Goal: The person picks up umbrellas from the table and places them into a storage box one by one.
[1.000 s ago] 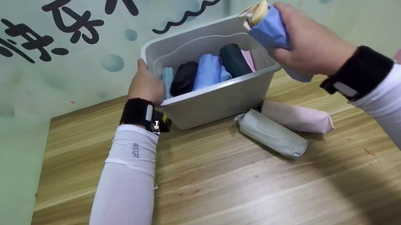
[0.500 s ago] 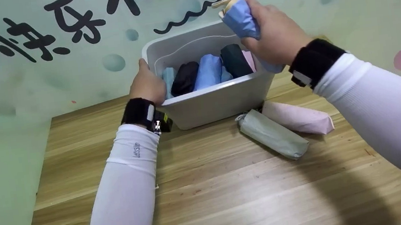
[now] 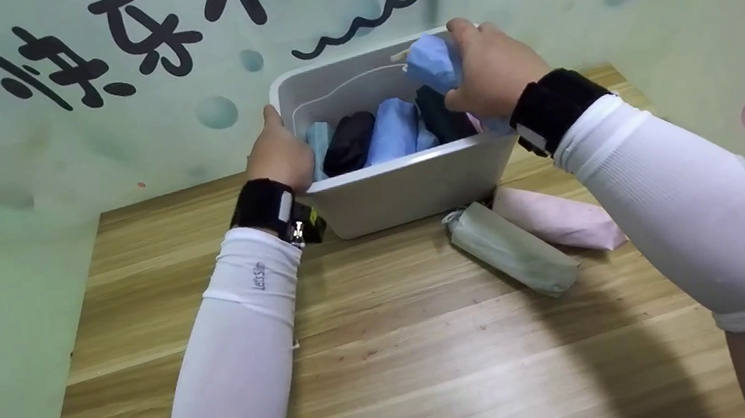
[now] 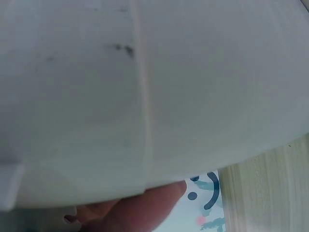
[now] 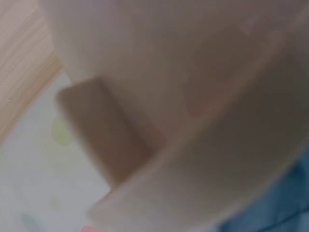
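A grey plastic bin (image 3: 413,194) stands by the back wall, tilted a little toward me. My left hand (image 3: 278,153) grips its left rim; the left wrist view has fingers (image 4: 149,208) beneath the pale bin wall (image 4: 96,121). Over the bin's right end, my right hand (image 3: 493,65) holds a blue folding umbrella (image 3: 430,66), a light strap showing at its far end. Inside are a teal umbrella (image 3: 320,148), a black one (image 3: 349,143), a blue one (image 3: 393,129) and a dark green one (image 3: 445,116), partly covered. Blurred bin rim (image 5: 203,169) fills the right wrist view.
A grey-green folded umbrella (image 3: 514,249) and a pink folded umbrella (image 3: 556,216) lie side by side on the wooden table (image 3: 374,349), right of the bin's front. A patterned backdrop (image 3: 145,123) with black lettering rises directly behind the bin.
My right hand has brought the blue umbrella leftward, then down into the bin's right end; its wooden handle is now mostly out of sight. The left hand keeps its grip on the rim.
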Motion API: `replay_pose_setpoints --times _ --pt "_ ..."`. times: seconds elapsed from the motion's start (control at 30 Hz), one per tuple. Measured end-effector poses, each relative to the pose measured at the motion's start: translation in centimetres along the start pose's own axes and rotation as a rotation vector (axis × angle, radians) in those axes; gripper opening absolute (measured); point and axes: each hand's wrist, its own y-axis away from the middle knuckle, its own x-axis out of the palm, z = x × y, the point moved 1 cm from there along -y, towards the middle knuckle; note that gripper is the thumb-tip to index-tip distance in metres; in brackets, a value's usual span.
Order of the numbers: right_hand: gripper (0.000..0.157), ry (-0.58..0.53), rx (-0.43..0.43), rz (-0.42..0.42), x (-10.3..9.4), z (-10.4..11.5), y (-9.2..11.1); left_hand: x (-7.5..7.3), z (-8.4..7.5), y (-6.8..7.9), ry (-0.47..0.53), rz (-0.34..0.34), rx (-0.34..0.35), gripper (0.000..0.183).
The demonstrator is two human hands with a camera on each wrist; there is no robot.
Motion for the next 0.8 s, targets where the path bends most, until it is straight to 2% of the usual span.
replay_pose_setpoints --times 0.3,0.43,0.57,0.8 --pt "0.072 0.146 -0.029 -0.006 0.2 -0.6 -0.5 0.1 0.1 0.0 0.001 -0.005 0.024 0.08" --pt "0.073 0.103 -0.012 -0.02 0.5 -0.5 -0.6 0.0 0.0 0.0 0.004 -0.007 0.025 0.081" --pt "0.075 0.062 0.012 0.004 1.0 -0.4 -0.9 0.1 0.1 0.0 0.003 -0.002 0.016 0.081" --pt "0.066 0.02 0.029 0.025 2.1 -0.7 -1.1 0.1 0.0 0.0 0.005 -0.004 0.014 0.081"
